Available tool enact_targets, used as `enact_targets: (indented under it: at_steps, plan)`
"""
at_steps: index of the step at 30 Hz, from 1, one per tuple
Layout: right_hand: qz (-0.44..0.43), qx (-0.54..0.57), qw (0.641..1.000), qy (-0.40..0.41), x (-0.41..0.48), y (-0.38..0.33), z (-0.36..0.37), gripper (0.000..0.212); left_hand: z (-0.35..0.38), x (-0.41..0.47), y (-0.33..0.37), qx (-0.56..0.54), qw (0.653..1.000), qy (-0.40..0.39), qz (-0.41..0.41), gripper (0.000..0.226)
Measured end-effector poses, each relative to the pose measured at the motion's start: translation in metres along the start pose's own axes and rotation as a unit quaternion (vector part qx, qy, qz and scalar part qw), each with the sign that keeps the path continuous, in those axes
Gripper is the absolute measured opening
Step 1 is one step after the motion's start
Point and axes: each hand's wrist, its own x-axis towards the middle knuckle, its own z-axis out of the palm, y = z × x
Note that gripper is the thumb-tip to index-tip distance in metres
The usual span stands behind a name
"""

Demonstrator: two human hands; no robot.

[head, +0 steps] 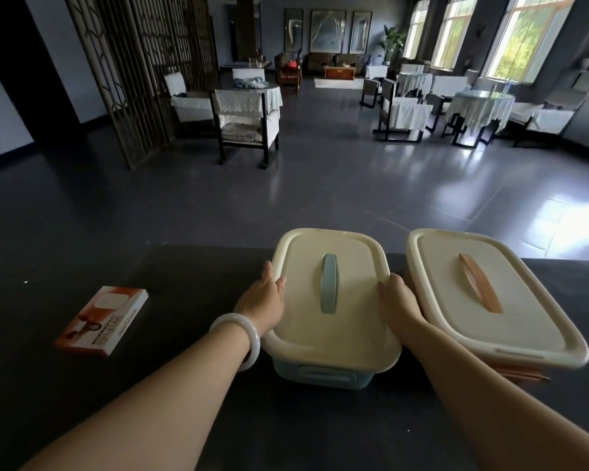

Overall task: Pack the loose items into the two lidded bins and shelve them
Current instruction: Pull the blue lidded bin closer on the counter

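Left hand [265, 299] and right hand [398, 302] press flat vs. opposite sides of a cream lid [332, 297], gripping it between them. Lid sits on a blue bin [320, 372] w/ a blue handle [329, 283] on top. Just right of the right hand: 2nd lidded bin [490, 294], orange handle. Well left of the left hand, an orange-and-white box [102, 319] lies flat on the dark table [184, 385]. White bangle [240, 338] on left wrist.
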Motion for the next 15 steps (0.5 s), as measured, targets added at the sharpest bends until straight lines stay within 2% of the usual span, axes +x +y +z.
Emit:
enact_targets:
  at_steps: [6,15]
  plan:
    - [-0.01,0.016,1.0,-0.013,-0.03,0.001,-0.002,0.017,-0.006,-0.032,-0.011,-0.052,0.998,0.017,-0.01,0.036]
    - [-0.054,0.018,0.997,-0.043,-0.084,-0.004,0.02,0.016,-0.024,-0.099,-0.053,-0.076,0.995,0.037,-0.051,0.037]
